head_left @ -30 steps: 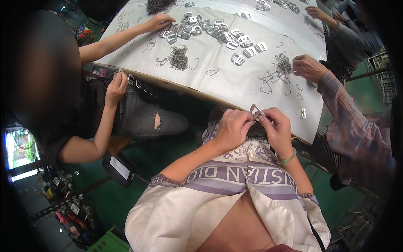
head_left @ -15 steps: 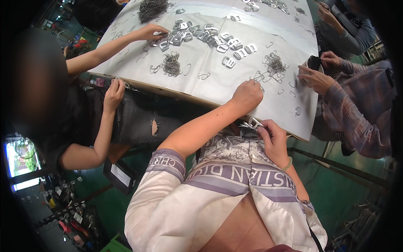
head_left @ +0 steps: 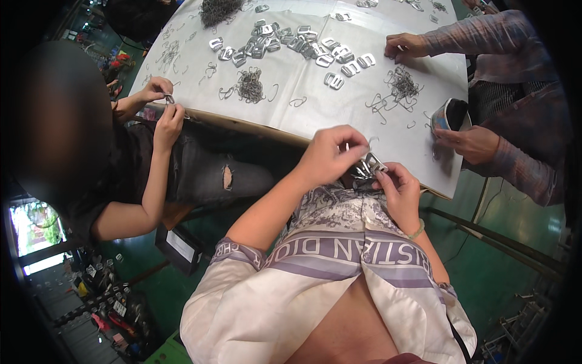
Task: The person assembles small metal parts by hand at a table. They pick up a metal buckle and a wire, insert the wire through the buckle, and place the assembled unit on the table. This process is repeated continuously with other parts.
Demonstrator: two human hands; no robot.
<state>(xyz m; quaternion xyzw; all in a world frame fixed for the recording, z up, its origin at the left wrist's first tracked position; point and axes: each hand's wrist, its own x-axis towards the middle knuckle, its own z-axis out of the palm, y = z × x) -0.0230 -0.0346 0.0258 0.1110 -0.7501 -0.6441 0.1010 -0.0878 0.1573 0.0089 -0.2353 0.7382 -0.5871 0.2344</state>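
Observation:
At the table's near edge my right hand (head_left: 401, 189), a green band on its wrist, grips a silver metal buckle (head_left: 374, 162). More shiny metal pieces are bunched just below the buckle, partly hidden by the fingers. My left hand (head_left: 336, 151) is pinched close beside it, with a thin bent wire hook (head_left: 374, 141) showing at its fingertips. On the table beyond lies a tangled pile of wire hooks (head_left: 405, 87). A heap of silver buckles (head_left: 265, 43) spreads across the middle of the table.
A co-worker's hands (head_left: 167, 103) on the left hold a small metal piece. On the right another person's hand (head_left: 476, 144) grips a cup-like container (head_left: 447, 115); their other hand (head_left: 407, 45) rests on the white table (head_left: 291, 124). Another hook pile (head_left: 250, 86) lies left of centre.
My left hand has come back from the hook pile to my right hand. The left co-worker's far hand has withdrawn from the buckles. The right person has reached over the table.

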